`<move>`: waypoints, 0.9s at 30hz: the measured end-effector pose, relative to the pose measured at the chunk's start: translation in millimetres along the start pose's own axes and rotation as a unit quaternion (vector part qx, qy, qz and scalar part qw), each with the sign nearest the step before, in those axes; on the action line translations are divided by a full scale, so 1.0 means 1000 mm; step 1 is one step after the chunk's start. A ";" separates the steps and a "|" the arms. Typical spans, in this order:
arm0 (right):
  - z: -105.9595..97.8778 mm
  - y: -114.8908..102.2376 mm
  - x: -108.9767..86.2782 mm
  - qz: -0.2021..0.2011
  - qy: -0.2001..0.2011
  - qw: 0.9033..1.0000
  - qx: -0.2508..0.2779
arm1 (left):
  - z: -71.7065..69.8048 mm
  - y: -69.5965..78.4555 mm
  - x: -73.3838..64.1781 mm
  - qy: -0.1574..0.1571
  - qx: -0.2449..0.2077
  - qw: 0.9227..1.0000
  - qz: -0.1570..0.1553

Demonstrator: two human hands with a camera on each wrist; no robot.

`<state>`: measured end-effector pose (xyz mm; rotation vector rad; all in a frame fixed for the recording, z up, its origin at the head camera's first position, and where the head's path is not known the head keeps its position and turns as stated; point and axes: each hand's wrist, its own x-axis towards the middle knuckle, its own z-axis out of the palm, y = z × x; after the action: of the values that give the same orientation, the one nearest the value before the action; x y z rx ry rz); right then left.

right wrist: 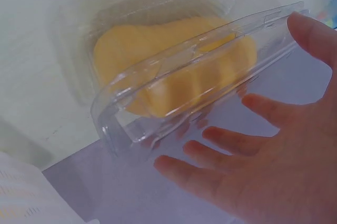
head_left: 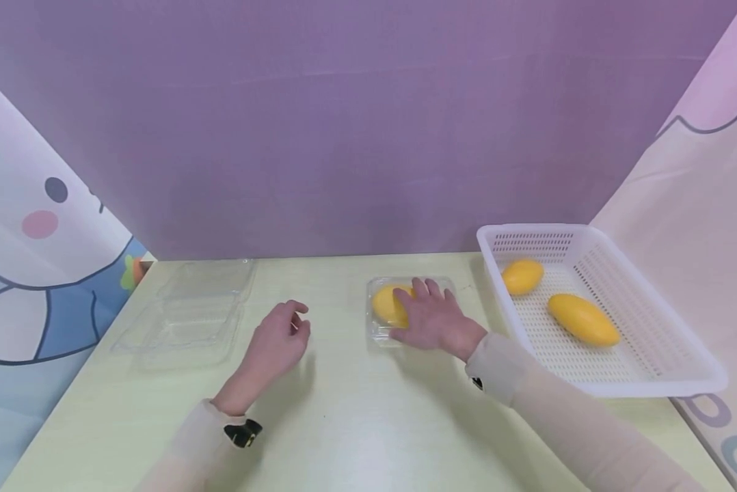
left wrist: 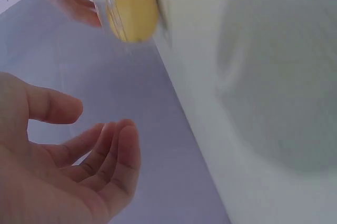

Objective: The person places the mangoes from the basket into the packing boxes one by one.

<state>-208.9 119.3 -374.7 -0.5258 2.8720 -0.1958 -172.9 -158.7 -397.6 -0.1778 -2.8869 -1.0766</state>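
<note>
Looks like you're closing the clear box (head_left: 381, 333) over the yellow fruit (head_left: 388, 305), far-middle of the counter (head_left: 344, 430). Right hand (head_left: 433, 318) spread at the lid (right wrist: 174, 63), gripping nothing; left hand (head_left: 280, 339) loosely curled, empty. Next likely needs even pressing.

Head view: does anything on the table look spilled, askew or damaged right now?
Nothing stands out. Two oval yellow fruits lie inside the white perforated plastic basket, and more yellow fruit sits within the clear plastic container under the right hand.
</note>
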 end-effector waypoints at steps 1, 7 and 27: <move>-0.001 0.000 0.000 -0.001 -0.001 1.000 0.000 | -0.003 -0.003 0.001 0.003 0.009 1.000 0.002; -0.003 0.006 0.006 -0.005 -0.007 1.000 0.001 | -0.026 -0.015 0.003 0.018 0.055 0.998 0.022; -0.005 0.035 0.024 0.002 -0.001 1.000 0.025 | -0.074 -0.062 -0.002 0.105 0.202 0.967 0.114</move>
<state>-243.5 143.9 -379.7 -0.5108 2.8573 -0.2640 -177.6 -254.1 -381.8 -0.3405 -2.7334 -0.4296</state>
